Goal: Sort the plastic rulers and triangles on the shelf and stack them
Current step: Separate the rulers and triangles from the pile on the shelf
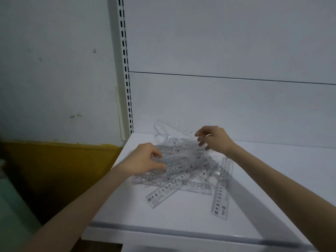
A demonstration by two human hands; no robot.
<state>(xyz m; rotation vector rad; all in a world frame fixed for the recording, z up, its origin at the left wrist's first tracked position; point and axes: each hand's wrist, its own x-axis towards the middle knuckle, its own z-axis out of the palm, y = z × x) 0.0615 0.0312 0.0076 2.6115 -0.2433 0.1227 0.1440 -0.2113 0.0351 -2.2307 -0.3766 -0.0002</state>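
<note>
Left hand (145,159) grips the tangled rulers (181,171); right hand (212,140) (grip unclear) may drag interlocked ones off the shelf (181,215).

A slotted white upright (125,70) separates a scuffed pale wall (54,60), yellow band (60,157) below, from white back panels (218,42).

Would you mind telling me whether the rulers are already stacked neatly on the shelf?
No, the rulers lie crisscrossed in a loose heap on the shelf, pointing different ways.
</note>
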